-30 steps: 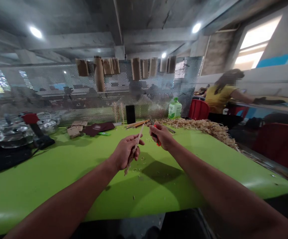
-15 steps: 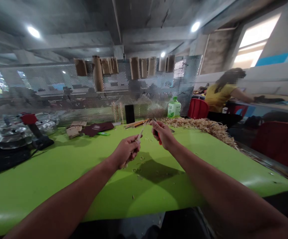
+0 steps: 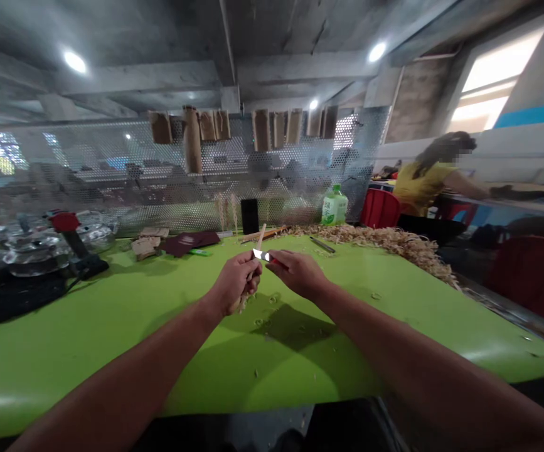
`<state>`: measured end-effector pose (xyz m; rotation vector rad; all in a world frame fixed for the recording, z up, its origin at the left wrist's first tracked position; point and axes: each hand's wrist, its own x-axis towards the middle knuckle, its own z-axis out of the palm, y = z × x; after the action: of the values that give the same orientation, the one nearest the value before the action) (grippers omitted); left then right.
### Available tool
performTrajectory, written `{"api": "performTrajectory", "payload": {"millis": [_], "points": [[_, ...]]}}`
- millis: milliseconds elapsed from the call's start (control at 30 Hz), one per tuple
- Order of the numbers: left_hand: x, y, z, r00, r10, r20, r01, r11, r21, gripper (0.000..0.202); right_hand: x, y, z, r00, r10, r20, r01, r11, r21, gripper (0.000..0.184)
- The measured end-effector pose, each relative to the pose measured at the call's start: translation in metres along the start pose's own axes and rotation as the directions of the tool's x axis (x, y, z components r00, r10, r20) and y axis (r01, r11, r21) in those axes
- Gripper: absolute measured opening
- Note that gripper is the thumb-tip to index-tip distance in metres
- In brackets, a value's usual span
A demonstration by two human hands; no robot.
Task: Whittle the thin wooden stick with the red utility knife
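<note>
My left hand (image 3: 240,280) is closed round a thin pale wooden stick (image 3: 263,233), whose upper end sticks out beyond the fingers. My right hand (image 3: 298,271) grips a utility knife (image 3: 264,255) with a red handle, mostly hidden in the fist. The shiny blade lies across the stick, close to my left thumb. Beneath both hands, small curled shavings (image 3: 272,300) are scattered on the green table top (image 3: 196,370).
Wood shavings (image 3: 394,242) are heaped along the back right edge. A dark pen-like tool (image 3: 322,245), a green tea bottle (image 3: 334,206), a black phone (image 3: 250,216) and brown sandpaper-like sheets (image 3: 189,242) lie or stand behind. A red-topped tool (image 3: 71,238) stands left. A person in yellow (image 3: 425,182) sits right.
My right hand has come left and down, bringing the knife blade onto the stick. My left hand has stayed near its place, the stick now pointing more upright. The view has shifted slightly.
</note>
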<state>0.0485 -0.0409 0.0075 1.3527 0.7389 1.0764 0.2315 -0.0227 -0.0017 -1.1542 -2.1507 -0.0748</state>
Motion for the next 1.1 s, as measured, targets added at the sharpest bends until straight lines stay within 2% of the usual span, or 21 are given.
{"api": "performTrajectory", "payload": {"millis": [167,267,333,433,500,600,700,833,1000,1100], "points": [[-0.003,0.003,0.004,1.000,-0.027,0.006,0.027,1.000,0.003,0.011,0.002,0.001,0.001,0.999,0.012,-0.049,-0.013,1.000,-0.023,0.032],[-0.006,0.004,0.006,0.998,-0.060,0.012,0.060,0.998,0.017,0.010,0.007,0.016,-0.002,0.994,0.059,-0.096,-0.061,0.998,-0.020,0.033],[-0.009,0.004,0.008,0.997,-0.077,0.020,0.076,0.997,0.030,0.012,0.012,0.033,-0.008,0.977,0.172,-0.126,-0.174,0.985,-0.005,0.033],[-0.012,0.001,0.012,0.995,-0.077,0.058,0.075,0.997,0.034,0.022,0.018,0.062,-0.020,0.916,0.357,-0.184,-0.357,0.933,0.036,0.034],[-0.011,-0.001,0.013,0.996,-0.062,0.071,0.061,0.998,0.012,0.027,0.020,0.073,-0.026,0.896,0.384,-0.225,-0.382,0.923,0.052,0.035],[-0.008,-0.002,0.010,0.998,-0.066,0.026,0.067,0.997,-0.045,0.031,0.017,0.065,-0.023,0.925,0.307,-0.224,-0.291,0.951,0.103,0.035],[-0.002,0.001,0.005,0.997,-0.080,-0.011,0.078,0.990,-0.117,0.022,0.010,0.036,-0.010,0.974,0.170,-0.147,-0.145,0.974,0.172,0.035],[0.001,0.005,0.003,0.998,-0.055,-0.002,0.054,0.983,-0.175,0.010,0.003,0.005,0.004,0.998,0.040,-0.050,-0.030,0.983,0.179,0.030],[0.001,0.001,0.002,0.999,-0.041,-0.016,0.038,0.992,-0.124,0.017,0.001,0.000,0.004,1.000,-0.023,-0.016,0.025,0.996,0.083,0.027],[0.000,0.000,0.002,0.998,-0.067,-0.013,0.066,0.995,-0.077,0.030,0.003,0.005,-0.001,0.998,0.021,-0.058,-0.020,1.000,0.004,0.029]]}}
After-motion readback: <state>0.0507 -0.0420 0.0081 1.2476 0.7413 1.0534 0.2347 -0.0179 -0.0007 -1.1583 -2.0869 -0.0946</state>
